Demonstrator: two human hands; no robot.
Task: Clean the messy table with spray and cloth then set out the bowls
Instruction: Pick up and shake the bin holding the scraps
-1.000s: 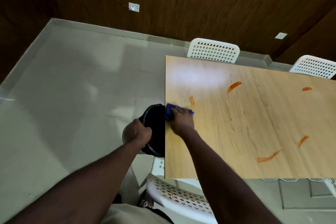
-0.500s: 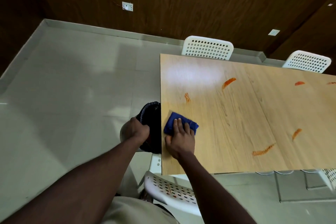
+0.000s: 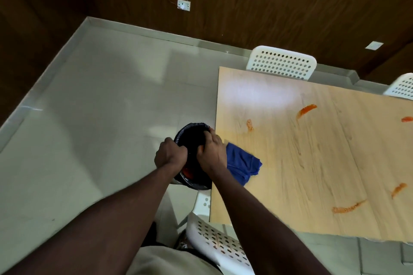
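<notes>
Left hand [image 3: 171, 154] and right hand [image 3: 211, 152] both curl around bin [image 3: 190, 128] rim; cloth [image 3: 242, 164] by right wrist at surface [image 3: 312, 163] edge may get knocked off.

Bin [image 3: 192, 138] is right off the table's [image 3: 312, 163] left edge, cloth [image 3: 242, 164] lies on the table just right of it, chairs [image 3: 281, 62] tucked along the far side.

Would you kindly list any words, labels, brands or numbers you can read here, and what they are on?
None: no readable text shows on the table, cloth, bin, chairs or wall plates.
</notes>
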